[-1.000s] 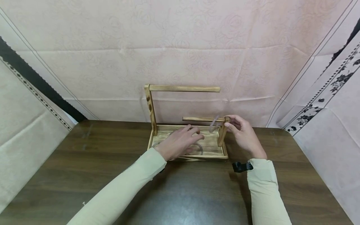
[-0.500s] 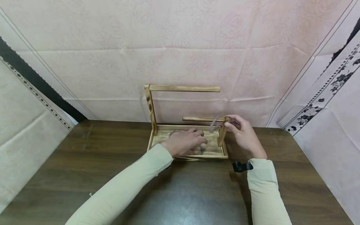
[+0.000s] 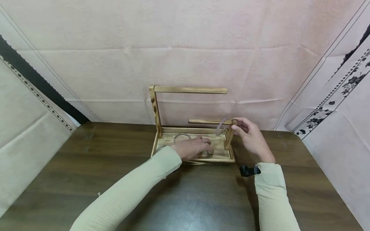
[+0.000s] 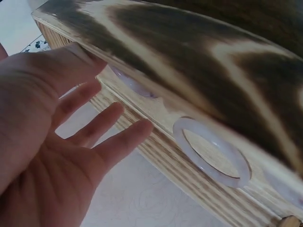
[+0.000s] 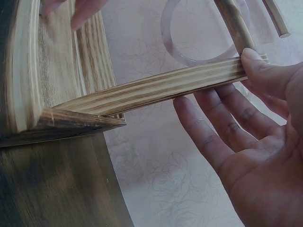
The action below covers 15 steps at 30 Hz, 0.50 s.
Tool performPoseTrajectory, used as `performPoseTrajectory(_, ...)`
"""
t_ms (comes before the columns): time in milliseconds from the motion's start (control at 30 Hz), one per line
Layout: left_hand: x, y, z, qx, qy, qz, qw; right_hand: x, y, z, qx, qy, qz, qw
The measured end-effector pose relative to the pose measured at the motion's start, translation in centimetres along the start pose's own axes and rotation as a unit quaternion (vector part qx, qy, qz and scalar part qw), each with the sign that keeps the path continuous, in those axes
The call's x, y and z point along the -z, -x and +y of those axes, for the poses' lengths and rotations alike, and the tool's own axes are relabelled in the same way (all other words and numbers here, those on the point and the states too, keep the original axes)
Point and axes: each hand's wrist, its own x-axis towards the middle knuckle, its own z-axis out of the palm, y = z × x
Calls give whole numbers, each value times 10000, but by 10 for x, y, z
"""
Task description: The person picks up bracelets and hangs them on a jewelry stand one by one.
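Observation:
My left hand (image 3: pixel 193 148) reaches over the tray of a wooden bangle stand (image 3: pixel 219 160), palm down. In the left wrist view its fingers are spread and loosely bent, beside a pale purple bangle (image 4: pixel 135 84) partly hidden by the tray's front wall. A second bangle (image 4: pixel 212 152) lies farther along the tray, also visible as a ring (image 3: pixel 182 134) in the head view. My right hand (image 3: pixel 252 138) grips the top of the stand's short right post (image 5: pixel 180 80) between thumb and fingers. A translucent bangle (image 5: pixel 166 35) hangs on the short rod (image 3: pixel 203 122) beside that post.
A taller post (image 3: pixel 156 112) rises at the tray's left end, carrying a long upper rod (image 3: pixel 190 90). Another bangle (image 3: pixel 161 148) shows at the tray's left, partly behind the sleeve. Brown table (image 3: pixel 202 199) surrounds the stand; a pale cloth (image 3: pixel 185 64) hangs behind.
My left hand has moved a little right and lower over the tray, uncovering the bangle behind it. The right hand keeps its grip on the post.

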Motion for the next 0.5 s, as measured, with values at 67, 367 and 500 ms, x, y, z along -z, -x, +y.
performPoseTrajectory(67, 1, 0, 0, 45, 42, -102, 9999, 0, -1, -1, 4, -20, -10, 10000)
performPoseTrajectory(367, 2, -1, 1, 114, 16, -480, 9988, -1, -1, -2, -34, -35, -14, 10000)
performPoseTrajectory(500, 2, -3, 1, 191, -26, -623, 9979, -1, -1, -1, -26, -15, -3, 10000)
